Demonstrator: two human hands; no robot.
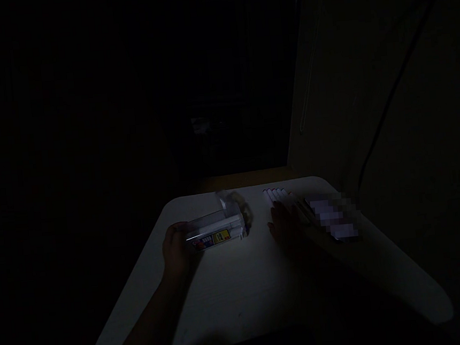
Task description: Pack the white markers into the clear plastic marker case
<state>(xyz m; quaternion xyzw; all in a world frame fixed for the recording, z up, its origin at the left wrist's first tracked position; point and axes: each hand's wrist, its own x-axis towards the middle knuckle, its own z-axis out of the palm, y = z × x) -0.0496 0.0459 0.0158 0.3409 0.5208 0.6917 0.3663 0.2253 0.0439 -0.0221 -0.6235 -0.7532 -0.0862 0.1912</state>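
My left hand is wrapped around one end of a clear plastic case with a colourful label on its side. The case is held above the table, with its flap raised at the right end. Something blurred and yellowish shows by that end; I cannot make out what it is. My right hand rests by several white markers lying side by side, its thumb apart from its fingers. It partly covers the markers' near ends, and deep shadow hides the rest of its fingers.
The white table has rounded corners. To the right of my right hand lies a flat dark-edged object with a pixelated bright surface. A dark cable runs down along the wall on the right. The surroundings are very dark.
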